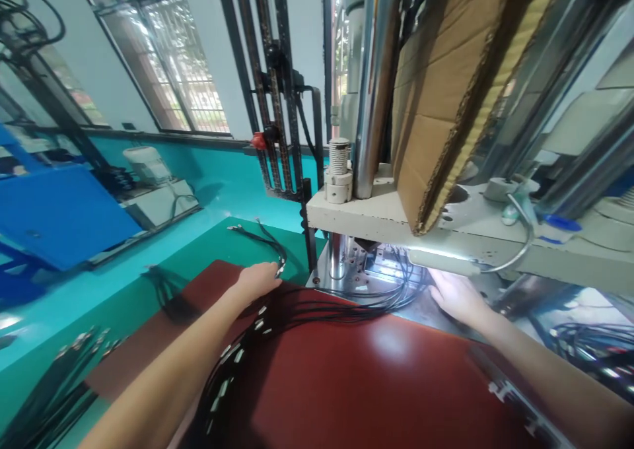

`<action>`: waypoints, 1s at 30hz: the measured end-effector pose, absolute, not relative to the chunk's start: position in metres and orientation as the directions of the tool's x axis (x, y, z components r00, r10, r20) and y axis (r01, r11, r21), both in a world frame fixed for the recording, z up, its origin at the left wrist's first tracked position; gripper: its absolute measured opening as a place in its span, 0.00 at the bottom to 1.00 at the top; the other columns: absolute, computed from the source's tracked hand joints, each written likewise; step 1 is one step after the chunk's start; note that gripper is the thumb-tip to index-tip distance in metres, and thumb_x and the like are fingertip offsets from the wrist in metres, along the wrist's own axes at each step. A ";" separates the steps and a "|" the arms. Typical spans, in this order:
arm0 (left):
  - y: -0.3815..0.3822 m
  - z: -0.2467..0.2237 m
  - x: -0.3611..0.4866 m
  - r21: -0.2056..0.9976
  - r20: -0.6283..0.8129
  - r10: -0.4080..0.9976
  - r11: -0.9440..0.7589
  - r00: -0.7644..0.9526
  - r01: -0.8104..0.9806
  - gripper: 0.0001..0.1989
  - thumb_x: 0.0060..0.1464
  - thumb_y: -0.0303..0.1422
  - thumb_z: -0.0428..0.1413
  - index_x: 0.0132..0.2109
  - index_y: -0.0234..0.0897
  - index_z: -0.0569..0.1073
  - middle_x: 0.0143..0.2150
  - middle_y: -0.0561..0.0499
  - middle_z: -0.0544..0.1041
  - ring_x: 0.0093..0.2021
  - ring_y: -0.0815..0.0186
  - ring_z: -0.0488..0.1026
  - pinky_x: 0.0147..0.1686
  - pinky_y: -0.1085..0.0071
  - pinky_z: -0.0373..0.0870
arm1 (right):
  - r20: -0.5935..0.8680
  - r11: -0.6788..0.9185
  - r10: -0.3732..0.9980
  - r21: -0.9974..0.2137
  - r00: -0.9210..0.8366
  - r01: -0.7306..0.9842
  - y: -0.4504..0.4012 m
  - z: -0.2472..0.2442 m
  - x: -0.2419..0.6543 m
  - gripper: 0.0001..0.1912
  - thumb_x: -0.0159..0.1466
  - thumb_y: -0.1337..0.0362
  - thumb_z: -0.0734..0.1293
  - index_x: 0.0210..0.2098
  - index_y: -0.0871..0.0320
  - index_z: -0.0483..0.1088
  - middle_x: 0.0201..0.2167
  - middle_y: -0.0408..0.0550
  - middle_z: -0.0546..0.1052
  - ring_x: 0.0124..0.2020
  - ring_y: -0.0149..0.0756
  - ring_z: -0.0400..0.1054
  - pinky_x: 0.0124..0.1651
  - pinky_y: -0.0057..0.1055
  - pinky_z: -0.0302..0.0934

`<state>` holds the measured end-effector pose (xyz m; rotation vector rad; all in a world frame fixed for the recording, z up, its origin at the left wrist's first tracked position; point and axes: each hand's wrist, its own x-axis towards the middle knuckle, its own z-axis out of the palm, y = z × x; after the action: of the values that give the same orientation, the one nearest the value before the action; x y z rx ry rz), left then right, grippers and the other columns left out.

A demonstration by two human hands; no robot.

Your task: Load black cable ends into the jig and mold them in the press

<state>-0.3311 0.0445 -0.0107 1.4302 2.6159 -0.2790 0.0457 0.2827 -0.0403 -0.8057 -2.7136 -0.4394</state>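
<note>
My left hand (260,282) is closed on black cables (271,241) whose connector ends stick out past my fingers over the green surface. A bundle of black cables (341,311) runs from near that hand across the reddish-brown board (347,383) and bends up into the lit metal mould (389,267) under the press. At that bend my right hand (458,297) is curled against the cables, its fingertips partly hidden by the lamp (440,261). More black cables with pale connectors (222,386) hang over the board's left part.
The press plate (366,221) overhangs the mould, with a steel column (374,92) and a cardboard sheet (440,99) standing on it. Several cable bundles (69,370) lie on the green surface at left. Coiled cables (594,350) lie at far right. A metal strip (520,399) lies near my right forearm.
</note>
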 end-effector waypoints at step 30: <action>0.199 0.001 -0.171 0.068 0.201 0.849 -0.509 0.488 0.858 0.17 0.58 0.38 0.42 0.49 0.37 0.67 0.52 0.45 0.68 0.53 0.60 0.63 0.54 0.63 0.56 | 0.254 0.787 0.568 0.109 -0.782 0.607 0.277 -0.029 0.045 0.17 0.62 0.75 0.52 0.35 0.66 0.72 0.38 0.56 0.74 0.42 0.39 0.66 0.44 0.34 0.59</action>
<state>-0.1712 0.1990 0.0010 2.7450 1.5757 0.3330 0.0451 0.2772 -0.0288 -0.9226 -2.7700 -0.2739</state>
